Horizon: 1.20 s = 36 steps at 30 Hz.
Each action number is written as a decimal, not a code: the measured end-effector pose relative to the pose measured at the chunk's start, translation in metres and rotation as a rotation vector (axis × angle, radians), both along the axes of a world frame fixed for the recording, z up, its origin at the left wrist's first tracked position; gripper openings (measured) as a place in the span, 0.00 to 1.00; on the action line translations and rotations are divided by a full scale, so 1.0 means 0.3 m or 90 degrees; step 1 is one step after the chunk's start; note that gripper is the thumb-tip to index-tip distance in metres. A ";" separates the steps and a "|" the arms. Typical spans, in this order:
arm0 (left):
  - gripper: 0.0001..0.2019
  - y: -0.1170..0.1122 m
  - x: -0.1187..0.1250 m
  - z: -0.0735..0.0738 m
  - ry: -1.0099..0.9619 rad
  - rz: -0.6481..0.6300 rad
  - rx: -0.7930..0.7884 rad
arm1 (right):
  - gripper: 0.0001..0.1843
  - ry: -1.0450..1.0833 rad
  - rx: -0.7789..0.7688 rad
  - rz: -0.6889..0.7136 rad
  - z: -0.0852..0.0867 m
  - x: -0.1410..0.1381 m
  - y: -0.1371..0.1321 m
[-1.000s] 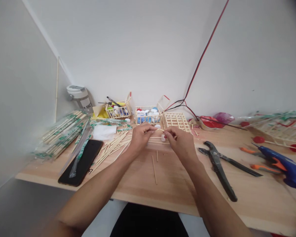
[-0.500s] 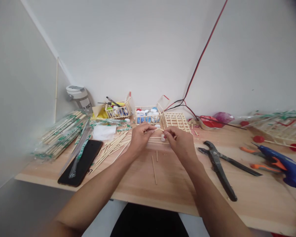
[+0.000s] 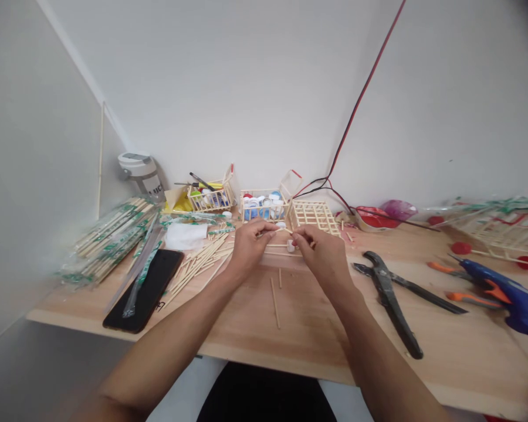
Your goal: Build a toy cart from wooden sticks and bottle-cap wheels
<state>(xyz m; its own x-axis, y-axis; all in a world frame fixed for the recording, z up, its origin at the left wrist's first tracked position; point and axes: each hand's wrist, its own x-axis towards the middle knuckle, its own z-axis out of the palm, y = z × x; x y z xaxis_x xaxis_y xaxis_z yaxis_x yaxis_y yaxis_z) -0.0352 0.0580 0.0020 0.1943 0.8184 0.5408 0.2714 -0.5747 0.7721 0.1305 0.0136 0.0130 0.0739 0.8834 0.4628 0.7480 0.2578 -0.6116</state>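
Observation:
My left hand [image 3: 249, 249] and my right hand [image 3: 321, 258] meet above the middle of the wooden desk [image 3: 290, 334]. Their fingertips pinch a thin wooden stick [image 3: 285, 231] between them. A small white piece [image 3: 291, 247], possibly a bottle cap, sits just under my right fingers, and I cannot tell whether it is held. More sticks [image 3: 281, 252] lie beneath my hands. Two loose sticks [image 3: 275, 302] rest on the desk nearer me.
Behind my hands stand small stick-built crates [image 3: 264, 206] holding bottle caps, next to a flat stick lattice [image 3: 313, 218]. A phone [image 3: 147, 290] and bagged sticks [image 3: 110, 243] lie left. Black-handled pliers [image 3: 389, 296] and a blue glue gun [image 3: 508, 299] lie right.

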 end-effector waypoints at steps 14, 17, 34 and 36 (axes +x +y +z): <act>0.07 -0.002 0.002 0.007 -0.028 0.000 -0.022 | 0.12 0.030 -0.002 -0.009 0.000 -0.006 -0.002; 0.07 0.000 0.002 0.006 -0.031 -0.002 -0.025 | 0.12 0.025 -0.008 -0.013 0.002 -0.007 -0.005; 0.06 0.006 0.000 0.001 -0.026 0.003 -0.021 | 0.11 0.023 0.000 -0.013 -0.007 -0.005 0.002; 0.06 0.006 0.000 0.002 -0.030 0.002 -0.018 | 0.11 0.022 0.001 -0.016 -0.006 -0.005 0.003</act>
